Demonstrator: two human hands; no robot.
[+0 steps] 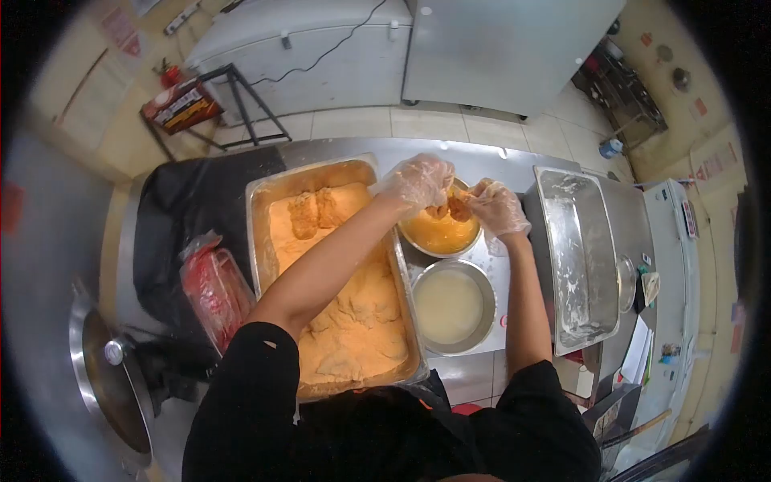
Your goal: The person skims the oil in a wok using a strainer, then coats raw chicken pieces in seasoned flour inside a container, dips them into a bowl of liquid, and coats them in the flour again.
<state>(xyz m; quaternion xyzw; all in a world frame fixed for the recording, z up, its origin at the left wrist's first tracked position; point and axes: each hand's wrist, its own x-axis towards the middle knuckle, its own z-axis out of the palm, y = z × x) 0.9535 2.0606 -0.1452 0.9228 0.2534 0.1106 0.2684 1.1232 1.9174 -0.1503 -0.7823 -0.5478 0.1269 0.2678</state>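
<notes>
Clear plastic gloves cover both hands, which meet over a round metal bowl (pixel 475 241) of orange batter (pixel 440 233). My right hand (pixel 499 210) pinches an orange, batter-coated chicken piece (pixel 459 210) above the liquid. My left hand (pixel 424 181) is closed at the same piece from the other side; its fingertips are partly hidden. Under my left forearm lies a large metal tray (pixel 255 221) of orange flour (pixel 353 297). Coated pieces (pixel 315 213) rest on the flour at the far end, and several buried lumps show nearer me. A second bowl (pixel 454 305) of pale, cloudy liquid stands closer to me.
To the right is a deep metal pan (pixel 578 265) with white residue. A red-filled plastic bag (pixel 215 289) lies on the left, beside black sheeting (pixel 205 213). Beyond the table stand a white chest freezer (pixel 337 68) and a metal rack holding a box (pixel 181 104).
</notes>
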